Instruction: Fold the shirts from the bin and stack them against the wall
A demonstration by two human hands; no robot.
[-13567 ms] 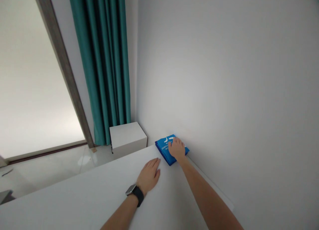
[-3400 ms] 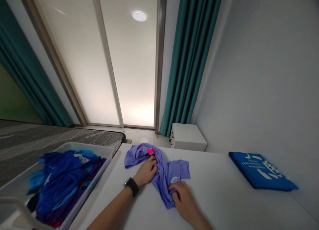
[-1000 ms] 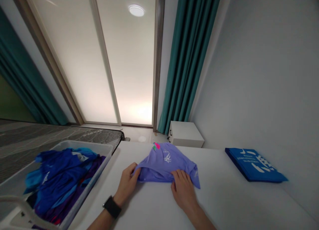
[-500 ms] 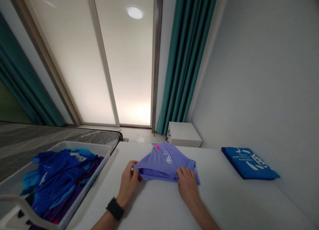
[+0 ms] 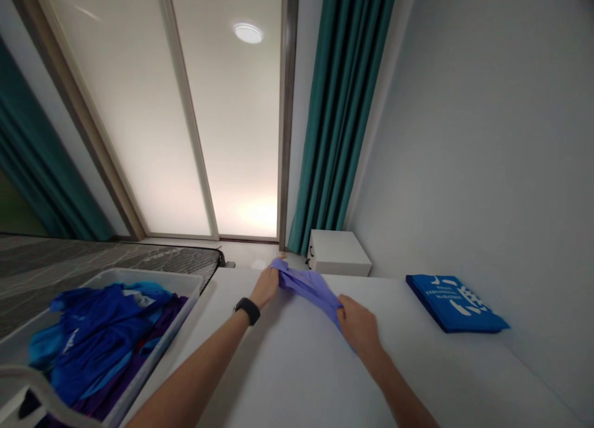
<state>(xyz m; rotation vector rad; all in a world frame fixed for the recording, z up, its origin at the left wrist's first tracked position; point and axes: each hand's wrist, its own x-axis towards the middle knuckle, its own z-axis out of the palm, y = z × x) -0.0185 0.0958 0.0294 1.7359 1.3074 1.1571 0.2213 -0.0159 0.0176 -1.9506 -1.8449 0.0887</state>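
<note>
A lavender T-shirt (image 5: pixel 310 286) is stretched between my two hands over the white table (image 5: pixel 297 366). My left hand (image 5: pixel 266 286), with a dark watch on its wrist, grips the shirt's far left part and looks raised off the tabletop. Nearer to me, my right hand (image 5: pixel 358 323) is closed on the shirt's right side. The cloth is bunched and slanted between them, and its chest print is out of sight. A strip of the fabric hangs below my right hand.
Left of the table stands a white plastic bin (image 5: pixel 185 286) with crumpled blue and purple clothes (image 5: pixel 106 329). A folded blue shirt (image 5: pixel 457 304) with white print lies at the table's right. Beyond the far edge is a small white cabinet (image 5: pixel 338 252).
My left hand has moved forward and lifted its side of the lavender T-shirt away from me. My right hand now grips the cloth closed. The shirt went from lying spread to bunched.
</note>
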